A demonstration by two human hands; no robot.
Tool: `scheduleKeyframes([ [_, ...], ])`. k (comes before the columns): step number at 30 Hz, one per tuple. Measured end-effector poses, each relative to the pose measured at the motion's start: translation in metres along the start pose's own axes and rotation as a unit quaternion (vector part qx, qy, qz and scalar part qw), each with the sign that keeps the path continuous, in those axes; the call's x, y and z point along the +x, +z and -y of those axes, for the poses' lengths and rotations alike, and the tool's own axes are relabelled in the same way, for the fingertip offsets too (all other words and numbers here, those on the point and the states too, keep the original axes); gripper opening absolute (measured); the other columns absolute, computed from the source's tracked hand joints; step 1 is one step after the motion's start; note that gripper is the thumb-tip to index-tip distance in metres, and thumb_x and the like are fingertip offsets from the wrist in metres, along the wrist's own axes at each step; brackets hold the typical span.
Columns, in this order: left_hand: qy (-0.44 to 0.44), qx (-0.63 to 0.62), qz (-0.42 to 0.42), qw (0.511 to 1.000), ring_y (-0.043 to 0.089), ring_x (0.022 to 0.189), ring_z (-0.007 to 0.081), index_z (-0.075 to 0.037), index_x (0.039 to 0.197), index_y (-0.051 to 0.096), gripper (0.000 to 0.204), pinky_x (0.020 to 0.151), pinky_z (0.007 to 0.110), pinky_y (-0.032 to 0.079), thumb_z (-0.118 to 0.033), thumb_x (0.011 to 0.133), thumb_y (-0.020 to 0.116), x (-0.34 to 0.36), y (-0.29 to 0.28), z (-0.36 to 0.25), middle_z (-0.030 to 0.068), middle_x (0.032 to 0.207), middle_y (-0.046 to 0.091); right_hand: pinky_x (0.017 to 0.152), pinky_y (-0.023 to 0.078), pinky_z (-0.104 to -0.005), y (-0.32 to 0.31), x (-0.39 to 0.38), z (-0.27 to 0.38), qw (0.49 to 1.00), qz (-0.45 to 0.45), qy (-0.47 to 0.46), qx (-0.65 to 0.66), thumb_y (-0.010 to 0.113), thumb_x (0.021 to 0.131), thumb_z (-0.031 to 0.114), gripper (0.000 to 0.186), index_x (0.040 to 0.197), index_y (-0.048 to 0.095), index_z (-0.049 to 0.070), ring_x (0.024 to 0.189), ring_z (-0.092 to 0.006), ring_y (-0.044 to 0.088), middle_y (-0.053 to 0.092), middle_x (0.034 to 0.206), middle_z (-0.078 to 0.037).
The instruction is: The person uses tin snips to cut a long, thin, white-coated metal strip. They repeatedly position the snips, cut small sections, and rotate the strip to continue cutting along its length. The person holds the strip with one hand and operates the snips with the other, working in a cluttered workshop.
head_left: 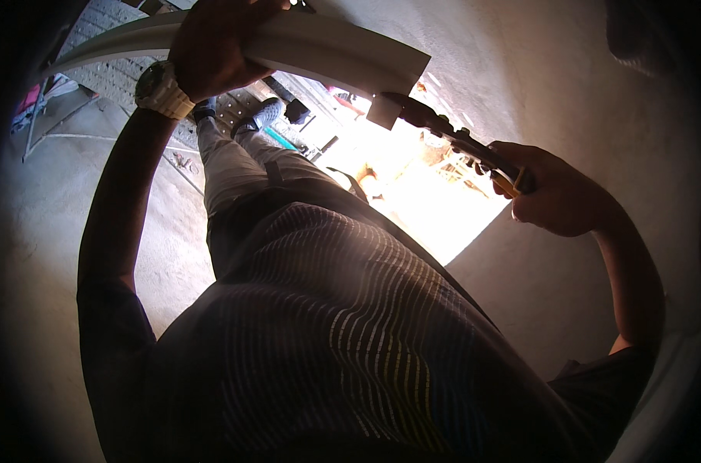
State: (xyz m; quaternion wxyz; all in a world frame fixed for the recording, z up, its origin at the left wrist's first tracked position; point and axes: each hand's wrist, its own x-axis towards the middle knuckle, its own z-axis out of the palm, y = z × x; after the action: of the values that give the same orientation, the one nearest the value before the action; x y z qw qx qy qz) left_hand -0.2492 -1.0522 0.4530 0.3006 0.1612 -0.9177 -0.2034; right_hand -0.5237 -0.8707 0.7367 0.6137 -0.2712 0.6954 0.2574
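Observation:
My left hand (215, 50), with a pale watch at the wrist, is wrapped round a long pale trim strip (343, 55) at the upper left. The strip runs from the far left to a square-cut end near the middle. In my right hand (562, 189) is a pair of snips (454, 137) with dark jaws, several pivots and a bit of yellow at the handles. The jaws meet the strip's lower right corner, beside a small square tab (384, 111) hanging there. Whether the blades are closed on it cannot be made out.
Below my feet lies a perforated metal platform (235, 110). A glaring bright opening (424, 212) shows below the snips. A plain plastered wall (582, 85) rises close on the right. Pink and white items (38, 100) lie at the far left.

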Motion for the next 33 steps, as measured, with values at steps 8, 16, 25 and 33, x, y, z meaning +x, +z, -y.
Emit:
scheduleKeyframes([
  [8,-0.005,0.011,0.012,1.000,0.061,0.080,0.0316,-0.011,0.109,0.070,0.059,0.077,0.047,0.046,-0.052,0.071,0.091,-0.005,0.012,-0.004,0.0088,0.084,0.057,0.068,0.051,-0.0303,0.003,0.009,-0.008,0.999,0.035,0.005,0.038,0.061,0.080,-0.002,0.061,0.142,0.059,0.002,0.074,-0.0097,0.053,0.056,0.088,0.002],
  [16,-0.004,0.014,0.030,0.999,0.061,0.084,0.0330,-0.012,0.115,0.071,0.065,0.080,0.049,0.047,-0.055,0.070,0.090,-0.013,0.020,-0.001,0.0096,0.089,0.058,0.064,0.047,-0.0300,0.003,0.013,-0.013,0.999,0.021,-0.018,0.019,0.060,0.080,-0.003,0.060,0.140,0.060,0.002,0.070,-0.0084,0.051,0.053,0.082,0.002],
  [25,0.031,0.033,0.085,0.995,0.065,0.102,0.0284,-0.018,0.139,0.060,0.079,0.092,0.048,0.051,-0.043,0.072,0.093,-0.029,0.044,0.016,0.0086,0.106,0.063,0.067,0.048,-0.0328,0.013,0.015,-0.012,0.999,0.021,-0.009,0.044,0.061,0.082,-0.002,0.060,0.142,0.060,0.000,0.071,-0.0118,0.053,0.056,0.083,-0.003],
  [33,0.022,0.002,0.076,0.997,0.064,0.106,0.0294,-0.017,0.141,0.061,0.080,0.093,0.048,0.051,-0.043,0.073,0.094,-0.030,0.048,0.017,0.0088,0.109,0.063,0.073,0.050,-0.0390,0.009,0.018,-0.003,1.000,0.017,-0.008,-0.006,0.060,0.089,0.005,0.044,0.132,0.064,0.001,0.075,-0.0197,0.057,0.062,0.086,-0.011],
])
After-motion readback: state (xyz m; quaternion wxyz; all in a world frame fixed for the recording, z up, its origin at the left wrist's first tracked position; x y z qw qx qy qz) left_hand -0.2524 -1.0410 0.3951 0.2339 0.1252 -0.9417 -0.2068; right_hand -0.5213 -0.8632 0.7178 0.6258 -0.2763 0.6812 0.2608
